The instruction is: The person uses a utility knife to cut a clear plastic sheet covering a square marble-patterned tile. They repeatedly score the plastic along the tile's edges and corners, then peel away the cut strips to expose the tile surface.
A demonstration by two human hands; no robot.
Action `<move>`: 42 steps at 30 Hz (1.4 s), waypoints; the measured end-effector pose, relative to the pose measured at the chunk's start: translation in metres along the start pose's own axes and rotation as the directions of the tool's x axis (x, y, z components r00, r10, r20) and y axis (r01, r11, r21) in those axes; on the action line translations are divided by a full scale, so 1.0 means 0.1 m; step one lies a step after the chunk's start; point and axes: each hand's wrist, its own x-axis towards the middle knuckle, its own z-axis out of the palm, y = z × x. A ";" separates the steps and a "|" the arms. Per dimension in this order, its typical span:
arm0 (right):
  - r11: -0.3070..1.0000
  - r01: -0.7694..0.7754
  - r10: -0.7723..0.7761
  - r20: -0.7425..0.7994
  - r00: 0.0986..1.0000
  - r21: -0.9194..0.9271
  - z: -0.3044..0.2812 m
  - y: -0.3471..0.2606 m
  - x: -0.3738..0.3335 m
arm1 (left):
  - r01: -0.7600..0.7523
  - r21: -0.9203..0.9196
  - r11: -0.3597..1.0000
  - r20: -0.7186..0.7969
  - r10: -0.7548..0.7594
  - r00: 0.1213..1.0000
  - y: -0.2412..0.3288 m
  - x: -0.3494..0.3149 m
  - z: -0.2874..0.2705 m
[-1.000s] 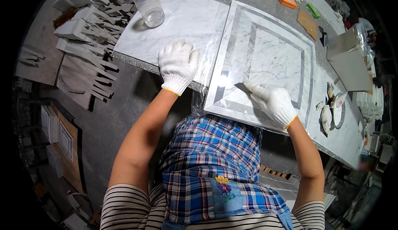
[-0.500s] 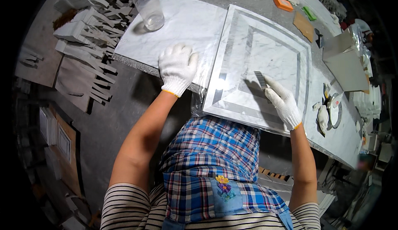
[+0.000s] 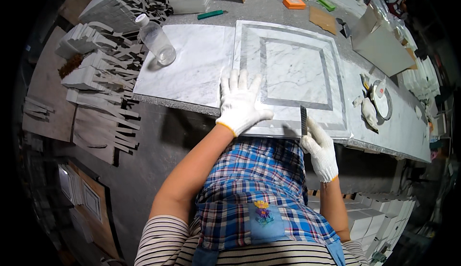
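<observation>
My left hand (image 3: pixel 241 100), in a white knit glove, lies flat with fingers spread on the near left part of a square marble panel (image 3: pixel 297 76). Grey stripes frame the panel's white centre. My right hand (image 3: pixel 319 148), gloved the same way, is closed around a thin, dark, ridged strip-shaped tool (image 3: pixel 303 120). Its tip points away from me, over the panel's near border, close to the near right corner. To the panel's left, a clear plastic bottle (image 3: pixel 157 41) with a white cap stands on a plain marble slab (image 3: pixel 197 69).
A green cutter knife (image 3: pixel 211 14) lies beyond the slab. Farther right are an orange box (image 3: pixel 294 3), a piece of brown card (image 3: pixel 322 20) and a white carton (image 3: pixel 379 40). A round dish (image 3: pixel 382 100) sits right of the panel. Stacked pale strips (image 3: pixel 103 76) fill the left side.
My left hand has moved from the plain slab onto the striped panel, its fingers now spread. My right hand has drawn back with the tool toward the panel's near edge. The view has shifted.
</observation>
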 end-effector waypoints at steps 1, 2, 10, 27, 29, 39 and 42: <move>1.000 -0.001 0.001 -0.001 1.000 0.013 0.03 -0.08 -0.08 | 0.012 -0.020 1.000 0.066 -0.010 0.998 0.00 0.05 0.02; 1.000 -0.001 0.001 -0.002 1.000 0.026 0.05 -0.13 -0.13 | 0.032 0.004 0.999 0.066 -0.032 0.997 -0.03 0.11 0.02; 0.994 0.097 -0.097 0.008 0.995 0.050 0.05 -0.10 -0.21 | 0.128 0.099 0.987 0.074 -0.136 0.988 -0.24 0.46 -0.09; 0.934 0.036 -0.030 0.021 0.999 -0.356 0.58 0.21 -0.04 | -0.143 -0.098 0.985 -0.442 0.086 0.893 -0.22 -0.25 0.09; 0.867 0.151 -0.153 0.035 0.988 -0.475 0.67 0.24 0.05 | -0.131 -0.111 0.985 -0.489 0.061 0.870 -0.27 -0.32 0.09; 0.585 0.239 -0.340 0.034 0.940 -0.775 0.85 0.30 0.29 | 0.041 -0.063 0.997 -0.504 -0.067 0.861 -1.00 -0.05 0.27; 0.600 0.199 -0.297 0.015 0.955 -0.775 0.86 0.24 0.26 | -0.059 -0.003 0.998 -0.505 0.050 0.862 -0.94 -0.04 0.28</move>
